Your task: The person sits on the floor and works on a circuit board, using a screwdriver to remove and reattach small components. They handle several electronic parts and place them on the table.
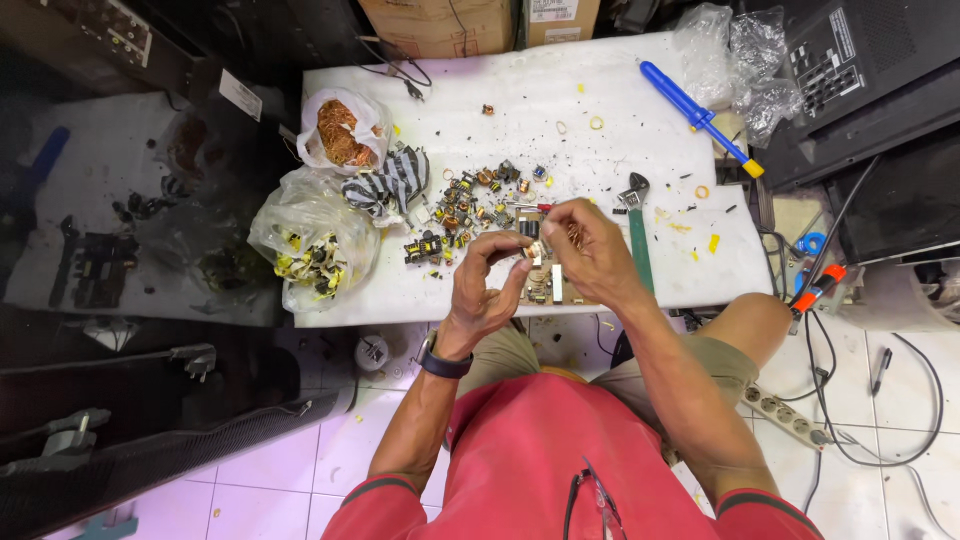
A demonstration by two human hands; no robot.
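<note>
My left hand [483, 285] and my right hand [588, 248] meet over the near edge of a white table [520, 110]. Between the fingertips of both hands is a small coil part with copper wire [533, 248]. A brown circuit board [547, 285] lies on the table right under my hands. Just beyond them sits a heap of several small electronic parts [465, 205], and a thin red-handled tool [530, 207] lies beside my right hand. My left wrist wears a dark watch [443, 362].
Two clear bags stand at the table's left: one with copper wire [343, 130], one with yellow-and-black parts [315, 248]. A green adjustable wrench [637, 225] lies right of my hands, a blue screwdriver [697, 115] at the far right. A power strip [790, 415] lies on the floor.
</note>
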